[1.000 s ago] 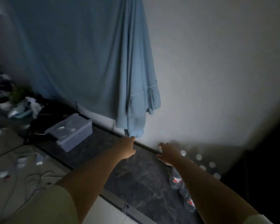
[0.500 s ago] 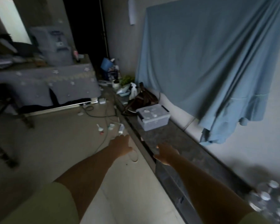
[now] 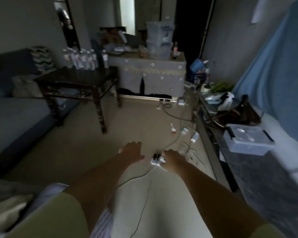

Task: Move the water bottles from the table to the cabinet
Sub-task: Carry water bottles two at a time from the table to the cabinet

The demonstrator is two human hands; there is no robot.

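Several clear water bottles [image 3: 83,59] with red labels stand in a cluster at the far edge of a dark wooden table [image 3: 79,79] across the room, upper left of the view. Both my arms stretch forward over the floor. My left hand [image 3: 131,151] is empty, fingers relaxed and spread. My right hand [image 3: 172,158] is empty too, fingers loosely extended, hovering above a white power strip on the floor. The low dark cabinet top [image 3: 258,170] runs along the right wall. The bottles set there earlier are out of view.
A grey sofa [image 3: 12,110] fills the left side. Cables and a power strip [image 3: 156,159] lie on the floor ahead. A clear lidded box [image 3: 248,140], a brown bag [image 3: 239,114] and clutter sit on the cabinet. A cloth-covered table [image 3: 153,74] stands at the back.
The view has swung left, away from the cabinet corner with its bottles, toward the room and the table. Both hands stay empty and extended.
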